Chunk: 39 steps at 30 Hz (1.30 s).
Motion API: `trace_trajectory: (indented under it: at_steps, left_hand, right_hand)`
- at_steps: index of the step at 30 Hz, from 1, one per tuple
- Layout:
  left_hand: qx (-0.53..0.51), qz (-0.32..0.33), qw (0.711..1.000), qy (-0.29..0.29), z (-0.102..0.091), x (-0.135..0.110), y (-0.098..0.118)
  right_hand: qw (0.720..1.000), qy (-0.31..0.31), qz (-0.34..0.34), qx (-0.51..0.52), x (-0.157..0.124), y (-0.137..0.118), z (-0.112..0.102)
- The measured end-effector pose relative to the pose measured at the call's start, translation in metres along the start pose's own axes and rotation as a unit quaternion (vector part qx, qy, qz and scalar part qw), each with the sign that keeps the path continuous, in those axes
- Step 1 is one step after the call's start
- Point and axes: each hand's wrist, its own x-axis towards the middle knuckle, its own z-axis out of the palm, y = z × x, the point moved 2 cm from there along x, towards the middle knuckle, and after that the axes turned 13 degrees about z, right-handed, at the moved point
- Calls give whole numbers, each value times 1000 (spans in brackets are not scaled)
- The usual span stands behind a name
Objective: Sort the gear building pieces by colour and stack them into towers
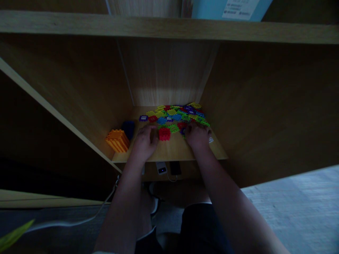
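Observation:
Many-coloured flat plastic puzzle tiles [174,128] with notched edges lie in a loose heap towards the back of a wooden shelf. A short red stack of tiles [164,134] stands at the heap's front. Just left of it is my left hand [145,141], thumb and forefinger apart, holding nothing that shows. My right hand [198,135] is at the heap's front right, fingers curled down over the tiles; what they grip, if anything, is hidden. An orange stack of tiles [118,140] stands at the shelf's left, with a dark blue stack [128,129] behind it.
Wooden side walls enclose the shelf [172,154], and an upper shelf board [159,28] crosses above. A light blue box [209,10] sits up there. Below are a white device [161,168] with a cable and a dark flat object [175,168].

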Motion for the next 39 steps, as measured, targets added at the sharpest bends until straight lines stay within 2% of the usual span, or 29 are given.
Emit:
trace_trajectory:
  at_steps: [6, 13, 22, 27, 39]
  left_hand:
    - [-1, -5, 1000, 0, 0, 0, 0]
    - [2, -2, 1000, 3, 0, 0, 0]
    - [-2, -4, 1000, -3, -2, 1, 1]
    - [-4, 0, 1000, -3, -1, 1, 1]
    - [1, 8, 1000, 6, 0, 0, -1]
  right_hand:
    - [1000, 2, -14, 14, 0, 0, -2]
    - [992, -29, -111, 50, 3, -3, 2]
    - [985, 2, -151, 85, 6, 0, 13]
    - [980, -9, -184, 79, 6, -2, 15]
    - [978, 6, -198, 64, 6, 0, 23]
